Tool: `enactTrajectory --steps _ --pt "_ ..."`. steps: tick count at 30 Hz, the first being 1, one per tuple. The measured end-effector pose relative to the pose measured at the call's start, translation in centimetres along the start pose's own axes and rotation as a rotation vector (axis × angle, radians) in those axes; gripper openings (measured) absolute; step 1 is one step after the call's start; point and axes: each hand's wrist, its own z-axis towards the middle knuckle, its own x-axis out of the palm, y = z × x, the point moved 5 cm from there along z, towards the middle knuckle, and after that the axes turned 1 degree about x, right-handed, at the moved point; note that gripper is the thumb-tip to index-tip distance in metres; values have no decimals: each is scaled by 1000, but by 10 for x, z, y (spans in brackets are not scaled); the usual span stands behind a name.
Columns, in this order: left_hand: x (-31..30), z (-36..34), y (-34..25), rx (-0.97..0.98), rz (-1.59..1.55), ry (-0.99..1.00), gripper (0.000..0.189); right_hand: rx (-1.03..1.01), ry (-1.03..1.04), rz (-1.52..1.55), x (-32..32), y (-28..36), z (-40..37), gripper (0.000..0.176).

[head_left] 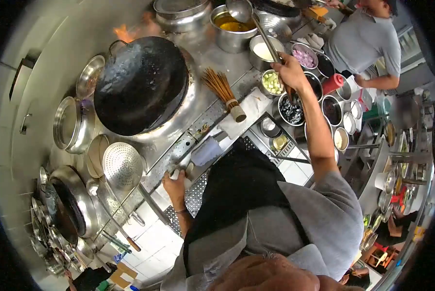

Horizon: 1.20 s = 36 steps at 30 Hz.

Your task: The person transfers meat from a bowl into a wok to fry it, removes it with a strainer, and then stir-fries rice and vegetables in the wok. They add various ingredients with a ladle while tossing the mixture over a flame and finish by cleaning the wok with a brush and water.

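My right hand (291, 72) is closed around the handle of a metal ladle (265, 36). The ladle's bowl is beside a pot of orange-brown liquid (233, 23). My left hand (175, 184) is closed on a whitish cloth (181, 175) at the stove's front edge. Ahead of it a large black wok (141, 86) rests tilted on the burner, with flames (124, 34) behind it. A bamboo brush (223, 93) lies on the stove ledge to the wok's right.
Bowls of white liquid (263, 50), chopped green pieces (273, 82) and chopped purple onion (304, 56) stand at the right. A perforated strainer (123, 165) and another wok (69, 203) are at the left. A co-worker (360, 46) stands at upper right.
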Motion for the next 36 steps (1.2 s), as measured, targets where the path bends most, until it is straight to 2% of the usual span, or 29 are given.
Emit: enactTrajectory --steps 3,6,7,10,11,13,14,16,18,20,22,25,26,29,30,31,32,33,34,36 --pt "-17 -3 -27 -120 -126 65 74 29 16 -9 2 -12 33 33" --pt "-25 -4 -13 13 -59 -65 80 95 85 40 5 -18 46 22" --pt "-30 -2 -1 49 75 -93 79 119 108 79 7 -21 47 20" --pt "-64 10 -51 81 -69 -181 70 181 119 303 6 -26 49 13" --pt "-70 16 -67 113 -117 -187 57 200 122 368 3 -27 51 13" --pt "-71 34 -95 219 -95 -211 50 249 120 467 -2 -21 44 15" --pt "-70 43 -109 267 -84 -225 47 237 91 391 -5 -24 43 14" --pt "-62 55 -151 463 -33 -229 44 113 77 292 -8 -31 48 13" --pt "-61 60 -198 646 -17 -319 46 111 73 386 -10 -7 28 17" --pt "-51 80 -211 717 1 -305 47 151 93 433 -10 13 5 21" --pt "-31 104 -201 650 45 -246 38 157 210 584 -2 24 -14 23" --pt "-39 123 -204 535 3 -270 27 117 391 568 25 50 -51 22" --pt "-40 128 -200 521 -21 -294 29 172 318 703 45 56 -62 18" --pt "-31 131 -187 571 -127 -365 32 189 640 742 101 50 -69 11" --pt "-34 125 -190 570 -132 -360 32 218 523 713 125 63 -79 12" --pt "-41 115 -195 570 -137 -351 32 197 542 676 150 70 -86 13" --pt "-47 107 -200 570 -142 -343 32 122 555 496 168 64 -81 5" --pt "-50 101 -202 564 -170 -328 32 45 503 336 185 62 -83 22" --pt "-53 97 -201 576 -183 -330 32 -127 479 186 196 68 -95 38" --pt "-56 95 -197 595 -203 -333 31 -236 450 103 196 73 -119 47"
